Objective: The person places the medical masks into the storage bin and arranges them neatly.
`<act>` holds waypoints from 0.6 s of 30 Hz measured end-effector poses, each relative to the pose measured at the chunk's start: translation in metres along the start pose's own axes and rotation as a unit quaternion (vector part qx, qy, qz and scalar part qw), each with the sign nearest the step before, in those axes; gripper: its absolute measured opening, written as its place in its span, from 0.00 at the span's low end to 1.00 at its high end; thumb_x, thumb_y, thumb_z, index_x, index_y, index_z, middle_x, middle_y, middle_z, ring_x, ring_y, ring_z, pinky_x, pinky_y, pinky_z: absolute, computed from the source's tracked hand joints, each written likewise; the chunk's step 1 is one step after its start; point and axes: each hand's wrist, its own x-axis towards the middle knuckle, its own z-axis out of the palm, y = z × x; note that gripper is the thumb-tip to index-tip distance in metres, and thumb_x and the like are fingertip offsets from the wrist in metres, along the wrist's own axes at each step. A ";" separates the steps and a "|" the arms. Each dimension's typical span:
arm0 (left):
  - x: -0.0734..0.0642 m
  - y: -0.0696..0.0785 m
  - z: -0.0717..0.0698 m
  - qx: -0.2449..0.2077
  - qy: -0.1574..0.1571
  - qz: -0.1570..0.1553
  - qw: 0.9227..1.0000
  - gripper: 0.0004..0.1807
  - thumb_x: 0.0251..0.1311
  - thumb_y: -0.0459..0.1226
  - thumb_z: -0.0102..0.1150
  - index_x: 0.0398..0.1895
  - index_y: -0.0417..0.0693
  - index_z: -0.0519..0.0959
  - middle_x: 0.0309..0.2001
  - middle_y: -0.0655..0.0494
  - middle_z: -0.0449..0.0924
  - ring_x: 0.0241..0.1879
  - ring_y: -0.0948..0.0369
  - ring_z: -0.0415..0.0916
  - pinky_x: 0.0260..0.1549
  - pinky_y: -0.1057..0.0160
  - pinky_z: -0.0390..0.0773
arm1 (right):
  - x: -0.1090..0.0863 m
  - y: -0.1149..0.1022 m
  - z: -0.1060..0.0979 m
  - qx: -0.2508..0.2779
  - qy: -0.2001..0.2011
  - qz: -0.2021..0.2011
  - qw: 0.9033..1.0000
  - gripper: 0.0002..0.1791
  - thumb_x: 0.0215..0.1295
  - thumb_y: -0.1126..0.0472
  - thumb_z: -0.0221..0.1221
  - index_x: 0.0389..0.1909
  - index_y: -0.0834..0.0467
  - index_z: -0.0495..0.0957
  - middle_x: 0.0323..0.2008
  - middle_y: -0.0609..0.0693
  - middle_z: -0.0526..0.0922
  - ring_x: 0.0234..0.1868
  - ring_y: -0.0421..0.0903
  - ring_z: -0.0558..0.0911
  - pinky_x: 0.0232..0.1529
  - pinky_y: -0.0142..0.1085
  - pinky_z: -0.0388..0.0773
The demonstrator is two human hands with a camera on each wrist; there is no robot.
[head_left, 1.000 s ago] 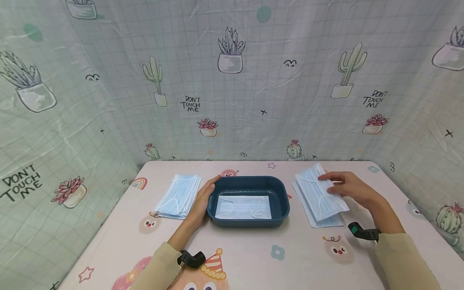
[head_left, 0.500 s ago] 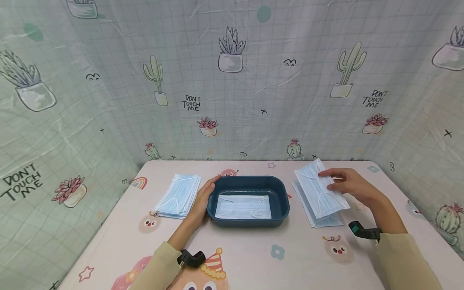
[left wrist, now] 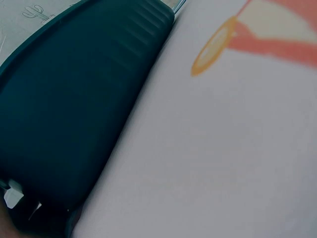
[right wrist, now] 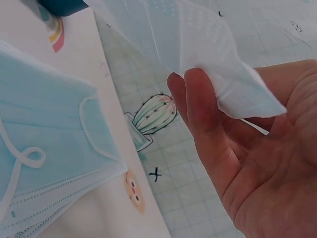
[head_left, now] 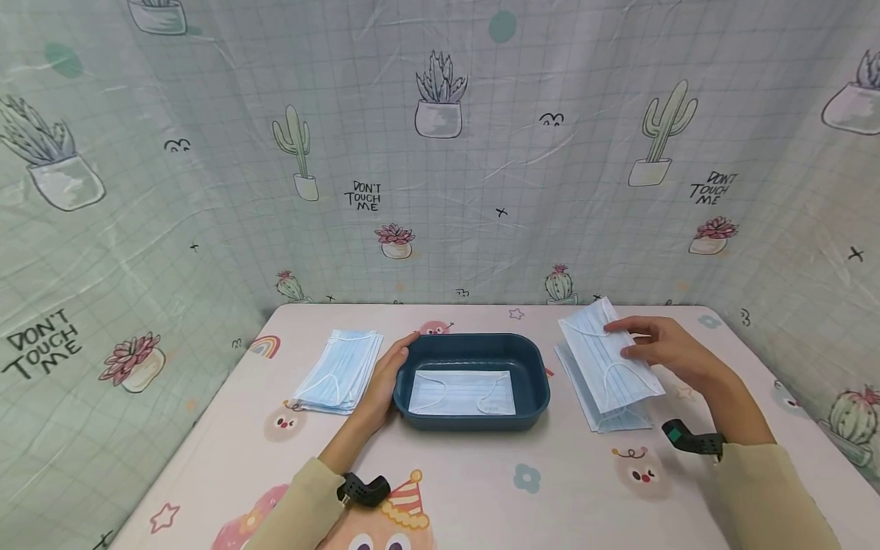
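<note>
In the head view, right of centre, the right hand [head_left: 656, 351] pinches a pale blue mask [head_left: 596, 353] by its right edge between thumb and fingers, the gap closed to the thin sheet. The mask tilts above the right pile [head_left: 627, 419]; the right wrist view shows it in the upper middle, between the fingertips.

The left hand [head_left: 380, 388], left of centre, lies with extended fingers against the left end of the dark blue tray [head_left: 474, 422]; its thumb is hard to make out. One flat mask [head_left: 462, 393] lies inside, and the left pile [head_left: 337, 372] sits just beyond that hand.
</note>
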 end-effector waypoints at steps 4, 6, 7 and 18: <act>0.001 0.000 -0.001 0.003 0.004 -0.006 1.000 0.25 0.83 0.47 0.33 0.77 0.60 0.67 0.80 0.58 0.62 0.83 0.55 0.50 0.82 0.45 0.46 | -0.001 -0.003 0.000 0.008 0.006 -0.003 1.000 0.29 0.70 0.61 0.63 0.70 0.65 0.72 0.76 0.70 0.61 0.57 0.58 0.79 0.46 0.31 0.86; 0.001 0.001 -0.001 0.002 0.005 -0.007 1.000 0.24 0.83 0.46 0.33 0.76 0.61 0.68 0.79 0.58 0.62 0.83 0.55 0.51 0.82 0.46 0.46 | -0.002 -0.005 0.000 0.013 0.009 -0.003 1.000 0.29 0.70 0.61 0.63 0.70 0.65 0.72 0.77 0.69 0.60 0.56 0.56 0.79 0.47 0.32 0.86; 0.002 0.001 -0.001 0.003 0.005 -0.007 1.000 0.24 0.83 0.46 0.33 0.76 0.61 0.68 0.79 0.58 0.62 0.83 0.55 0.51 0.82 0.46 0.46 | -0.002 -0.005 0.000 0.015 0.011 -0.003 1.000 0.30 0.70 0.60 0.64 0.70 0.65 0.72 0.77 0.69 0.60 0.55 0.56 0.80 0.47 0.32 0.86; 0.004 0.002 -0.004 -0.002 -0.006 -0.010 1.000 0.25 0.83 0.46 0.33 0.77 0.60 0.67 0.80 0.57 0.62 0.83 0.54 0.50 0.83 0.45 0.45 | -0.001 -0.013 -0.002 0.027 0.015 -0.013 0.999 0.29 0.70 0.61 0.64 0.69 0.65 0.72 0.76 0.68 0.61 0.50 0.45 0.82 0.47 0.33 0.87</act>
